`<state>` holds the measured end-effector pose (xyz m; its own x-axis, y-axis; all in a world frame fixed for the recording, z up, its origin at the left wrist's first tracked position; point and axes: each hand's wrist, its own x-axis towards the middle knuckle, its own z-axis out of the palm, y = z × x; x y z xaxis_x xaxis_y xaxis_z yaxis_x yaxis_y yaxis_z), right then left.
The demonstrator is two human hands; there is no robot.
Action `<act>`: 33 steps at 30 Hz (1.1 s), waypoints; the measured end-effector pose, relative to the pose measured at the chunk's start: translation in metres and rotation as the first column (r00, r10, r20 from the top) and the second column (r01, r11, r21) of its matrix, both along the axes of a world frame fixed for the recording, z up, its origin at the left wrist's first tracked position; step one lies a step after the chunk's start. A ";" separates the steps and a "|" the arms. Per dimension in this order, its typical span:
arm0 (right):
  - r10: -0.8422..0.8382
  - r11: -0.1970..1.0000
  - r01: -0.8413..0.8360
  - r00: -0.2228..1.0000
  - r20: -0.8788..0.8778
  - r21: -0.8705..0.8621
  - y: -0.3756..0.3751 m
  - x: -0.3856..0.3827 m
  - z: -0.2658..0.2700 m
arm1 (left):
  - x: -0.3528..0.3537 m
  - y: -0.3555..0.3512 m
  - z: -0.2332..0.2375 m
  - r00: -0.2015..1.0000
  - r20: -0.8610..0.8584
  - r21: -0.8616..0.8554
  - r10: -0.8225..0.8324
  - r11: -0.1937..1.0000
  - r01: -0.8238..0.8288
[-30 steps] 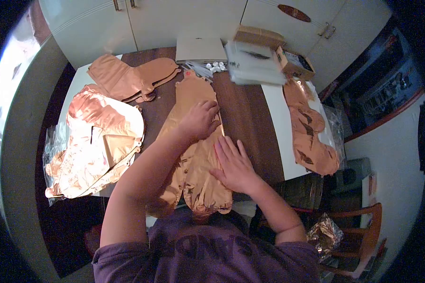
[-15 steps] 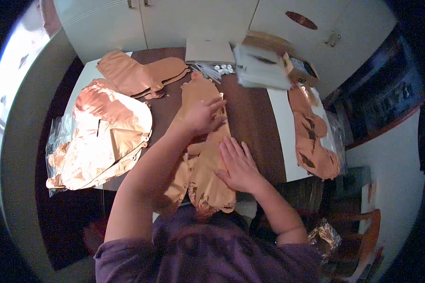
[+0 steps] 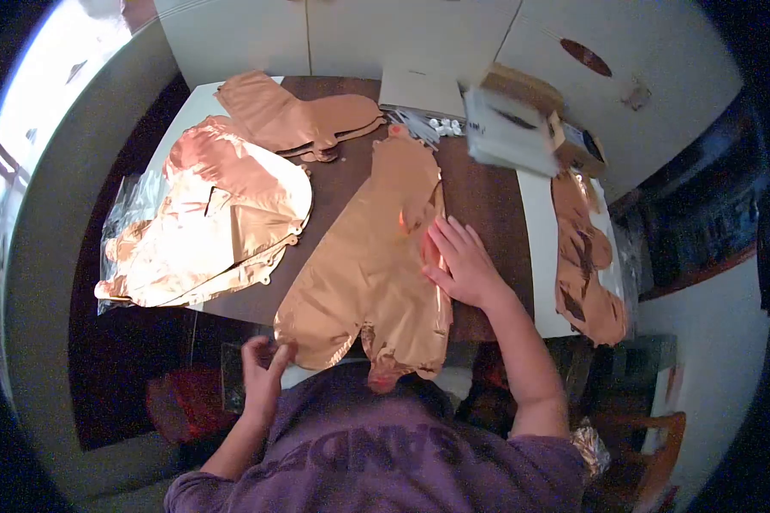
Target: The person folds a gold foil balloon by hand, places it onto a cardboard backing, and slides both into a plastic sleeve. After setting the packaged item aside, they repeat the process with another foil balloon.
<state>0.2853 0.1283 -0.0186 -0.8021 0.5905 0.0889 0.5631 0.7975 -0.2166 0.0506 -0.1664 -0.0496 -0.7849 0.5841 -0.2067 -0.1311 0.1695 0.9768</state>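
A flat, uninflated rose-gold foil balloon lies spread along the middle of the table, its lower end split into two lobes at the near edge. My right hand rests flat on its right edge, fingers stretched out. Down at the lower left lobe is my left hand, thumb and curled fingers apart, with the thumb right at the foil's edge. A small reddish mark shows at the balloon's top end.
Shiny foil balloons and a matte stack of balloons lie at the left. White straws, a cardboard box and a clear plastic packet sit at the back. Another foil balloon lies at the right edge.
My left hand has moved from the balloon's upper part down to its lower left corner. The balloon's left side now lies spread out wider. My right hand stays on the right edge.
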 end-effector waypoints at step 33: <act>-0.689 0.725 0.683 0.722 -0.066 -0.090 0.119 -0.127 0.013 | 0.060 0.190 -0.002 0.012 -0.796 -0.547 -0.605 0.728 0.412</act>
<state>0.1583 0.2474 -0.0051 -0.1662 0.9821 0.0883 0.9276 0.1861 -0.3239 0.1107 0.0235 -0.0515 0.0429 0.9668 0.2518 0.9582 -0.1111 0.2636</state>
